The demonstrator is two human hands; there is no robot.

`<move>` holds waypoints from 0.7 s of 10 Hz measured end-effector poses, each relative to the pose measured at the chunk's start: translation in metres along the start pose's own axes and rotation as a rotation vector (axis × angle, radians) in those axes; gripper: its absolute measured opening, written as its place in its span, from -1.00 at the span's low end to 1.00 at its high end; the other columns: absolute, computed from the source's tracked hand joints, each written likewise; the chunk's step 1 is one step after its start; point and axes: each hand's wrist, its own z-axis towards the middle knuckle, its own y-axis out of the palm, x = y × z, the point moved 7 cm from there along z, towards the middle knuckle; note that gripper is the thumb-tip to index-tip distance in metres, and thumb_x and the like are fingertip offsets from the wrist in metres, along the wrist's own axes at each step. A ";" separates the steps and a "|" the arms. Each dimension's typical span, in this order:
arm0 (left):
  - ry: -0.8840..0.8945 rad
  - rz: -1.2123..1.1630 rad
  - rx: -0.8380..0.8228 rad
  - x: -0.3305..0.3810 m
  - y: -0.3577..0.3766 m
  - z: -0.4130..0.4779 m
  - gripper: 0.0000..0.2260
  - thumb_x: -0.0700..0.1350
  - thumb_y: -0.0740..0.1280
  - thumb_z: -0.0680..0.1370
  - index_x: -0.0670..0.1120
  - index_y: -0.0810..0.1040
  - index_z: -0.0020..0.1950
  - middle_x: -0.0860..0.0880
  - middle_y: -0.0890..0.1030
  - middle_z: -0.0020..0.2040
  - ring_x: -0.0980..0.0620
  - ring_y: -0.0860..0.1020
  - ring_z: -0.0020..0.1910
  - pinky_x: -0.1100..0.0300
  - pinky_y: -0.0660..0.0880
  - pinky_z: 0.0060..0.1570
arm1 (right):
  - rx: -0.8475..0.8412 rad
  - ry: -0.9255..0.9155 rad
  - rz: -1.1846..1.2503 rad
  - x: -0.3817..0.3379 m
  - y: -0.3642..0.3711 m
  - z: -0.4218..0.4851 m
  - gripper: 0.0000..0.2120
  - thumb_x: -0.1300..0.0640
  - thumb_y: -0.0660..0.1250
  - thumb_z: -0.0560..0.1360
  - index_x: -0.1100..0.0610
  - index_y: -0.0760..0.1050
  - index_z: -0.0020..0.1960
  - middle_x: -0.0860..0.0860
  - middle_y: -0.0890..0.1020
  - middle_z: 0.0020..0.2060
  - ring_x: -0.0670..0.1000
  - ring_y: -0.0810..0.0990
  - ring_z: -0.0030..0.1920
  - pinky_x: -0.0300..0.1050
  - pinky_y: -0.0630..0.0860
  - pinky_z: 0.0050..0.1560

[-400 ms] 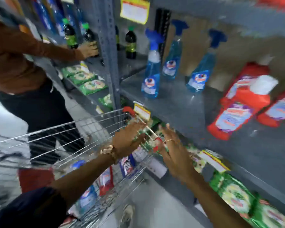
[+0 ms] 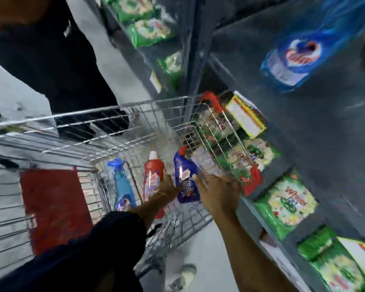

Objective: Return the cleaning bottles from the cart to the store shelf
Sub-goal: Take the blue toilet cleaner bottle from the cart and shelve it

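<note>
I look down into a wire shopping cart beside a grey store shelf. Three bottles lie in the cart: a light blue spray bottle, a red bottle with a white cap and a dark blue bottle with a red cap. My left hand reaches between the red and dark blue bottles, touching them; its grip is blurred. My right hand hovers with fingers apart just right of the dark blue bottle, at the cart's right side. A blue bottle stands on the shelf above.
Another person in dark trousers stands at the cart's far side. Green packets fill the lower shelves at right and at the top. A red child-seat flap sits at the cart's near end. A yellow price tag hangs on the shelf edge.
The view has tipped down from the shelf into the cart. Both hands have dropped from the cart's rim to the bottles inside.
</note>
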 end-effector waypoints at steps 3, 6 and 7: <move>-0.263 -0.515 -0.111 0.017 0.043 0.024 -0.73 -0.13 0.44 0.42 -0.18 0.50 0.06 -0.10 0.65 -0.08 -0.06 0.62 -0.09 0.21 0.62 -0.29 | 0.069 -0.019 -0.027 0.006 -0.003 0.005 -0.56 -0.15 0.15 0.53 0.16 0.61 -0.20 0.18 0.66 -0.32 0.20 0.61 -0.26 -0.05 0.41 -0.27; -0.176 -0.453 -0.138 0.023 -0.001 0.010 -0.54 -0.20 0.49 0.37 -0.14 0.35 0.16 -0.18 0.56 0.14 -0.12 0.55 -0.01 -0.02 0.56 0.01 | 0.132 0.033 0.120 0.008 -0.013 0.002 -0.74 0.00 0.20 0.55 0.11 0.61 -0.02 0.09 0.70 -0.17 0.01 0.50 -0.29 -0.30 0.24 -0.40; 0.013 -0.511 -0.169 0.049 -0.033 -0.016 -0.52 -0.23 0.47 0.39 -0.16 0.35 0.23 -0.21 0.58 0.17 -0.14 0.60 -0.02 0.08 0.59 -0.16 | 0.085 0.004 0.431 0.007 -0.016 -0.001 -0.74 0.06 0.25 0.53 0.13 0.55 0.14 0.09 0.69 0.03 0.07 0.62 0.00 -0.10 0.54 -0.07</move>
